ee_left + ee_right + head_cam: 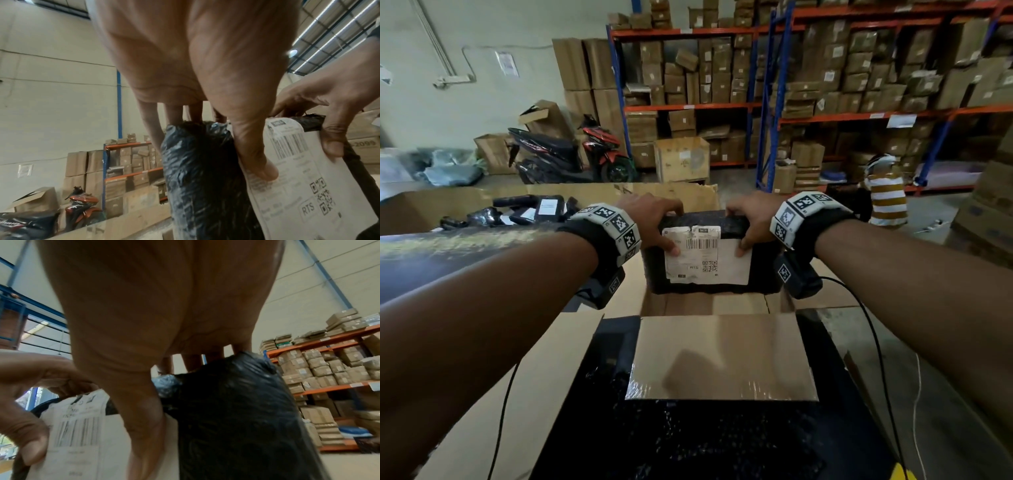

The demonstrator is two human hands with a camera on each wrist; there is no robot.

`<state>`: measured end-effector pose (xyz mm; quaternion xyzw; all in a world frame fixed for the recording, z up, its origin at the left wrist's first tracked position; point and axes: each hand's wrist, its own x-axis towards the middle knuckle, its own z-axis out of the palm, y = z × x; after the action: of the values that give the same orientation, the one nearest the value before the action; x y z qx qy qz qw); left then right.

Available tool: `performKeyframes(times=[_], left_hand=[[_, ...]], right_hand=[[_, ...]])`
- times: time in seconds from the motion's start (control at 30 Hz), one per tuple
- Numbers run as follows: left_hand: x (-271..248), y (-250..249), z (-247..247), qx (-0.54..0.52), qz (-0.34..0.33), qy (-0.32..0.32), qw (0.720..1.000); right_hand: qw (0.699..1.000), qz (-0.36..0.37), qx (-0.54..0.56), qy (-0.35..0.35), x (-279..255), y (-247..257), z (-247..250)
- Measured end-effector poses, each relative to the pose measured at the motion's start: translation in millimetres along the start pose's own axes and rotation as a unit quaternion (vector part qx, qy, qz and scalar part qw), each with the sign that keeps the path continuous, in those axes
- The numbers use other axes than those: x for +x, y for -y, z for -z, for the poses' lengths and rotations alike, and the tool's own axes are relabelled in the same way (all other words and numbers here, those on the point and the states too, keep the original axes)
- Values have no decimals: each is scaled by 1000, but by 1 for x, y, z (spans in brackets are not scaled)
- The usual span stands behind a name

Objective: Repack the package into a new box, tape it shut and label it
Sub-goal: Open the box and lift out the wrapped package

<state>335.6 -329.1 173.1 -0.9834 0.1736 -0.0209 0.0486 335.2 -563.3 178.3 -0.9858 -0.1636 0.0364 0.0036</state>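
Observation:
A package wrapped in black plastic (762, 260) (197, 170) (236, 410) with a white shipping label (709, 263) (304, 194) (82, 434) stands upright in an open cardboard box (722, 305). My left hand (654, 222) (226, 105) grips its upper left corner, thumb on the label, fingers over the top edge. My right hand (748, 222) (144, 353) grips the upper right corner the same way. The box's near flap (722, 356) hangs open toward me.
Several small black parcels (524, 212) lie on cardboard at the left. Black wrap (688, 442) lies under the near flap. Shelving racks (825, 102) full of boxes stand behind, with two scooters (571, 154). A person in a striped shirt (887, 198) is at the right.

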Motion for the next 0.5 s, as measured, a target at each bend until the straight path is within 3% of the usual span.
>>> performKeyframes(times=[0.3,0.5], left_hand=[[66,-2,-52,2,-41,144,989],[120,-1,-100,72,-32,238,968]], right_hand=[[988,-14,-27,149,57,-12,-42],[968,1,-61,242,93,-11,-76]])
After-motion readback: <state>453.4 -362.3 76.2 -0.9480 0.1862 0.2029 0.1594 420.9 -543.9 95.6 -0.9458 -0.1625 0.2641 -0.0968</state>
